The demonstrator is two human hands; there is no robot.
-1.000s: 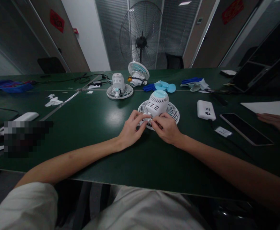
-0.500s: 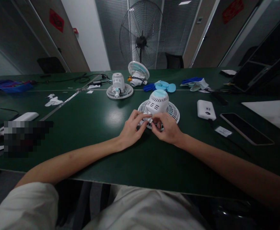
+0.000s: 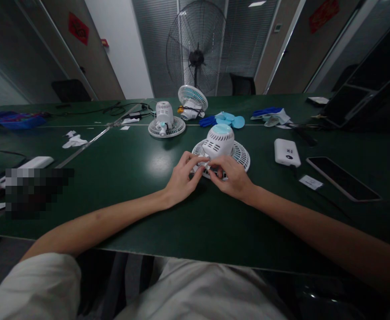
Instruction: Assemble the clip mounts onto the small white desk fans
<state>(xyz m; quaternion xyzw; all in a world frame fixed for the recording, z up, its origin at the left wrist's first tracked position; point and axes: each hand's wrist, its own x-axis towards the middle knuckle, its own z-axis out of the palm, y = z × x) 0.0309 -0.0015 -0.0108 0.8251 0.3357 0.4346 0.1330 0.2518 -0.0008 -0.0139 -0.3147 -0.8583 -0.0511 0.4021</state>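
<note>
A small white fan point(image 3: 219, 142) with a light blue cap lies grille-down on the green table in front of me. At its near left side, my left hand point(image 3: 185, 178) pinches a small white part point(image 3: 203, 163) between thumb and fingers. From the other side my right hand point(image 3: 231, 177) closes its thumb and fingertips on the same white part, over the near edge of the grille. My fingers partly cover the part, so its exact shape and how it joins the fan cannot be made out.
Behind stand a second fan point(image 3: 164, 120) and a third, tilted fan point(image 3: 192, 100). Light blue fan blades point(image 3: 230, 119) lie near blue-and-white gloves point(image 3: 271, 115). To the right are a white power bank point(image 3: 287, 152) and a phone point(image 3: 343, 178). Crumpled white scraps point(image 3: 74, 140) lie left.
Both hands have shifted very slightly left, still pinching the white part. The white sheet and a fingertip at the far right edge have gone from view.
</note>
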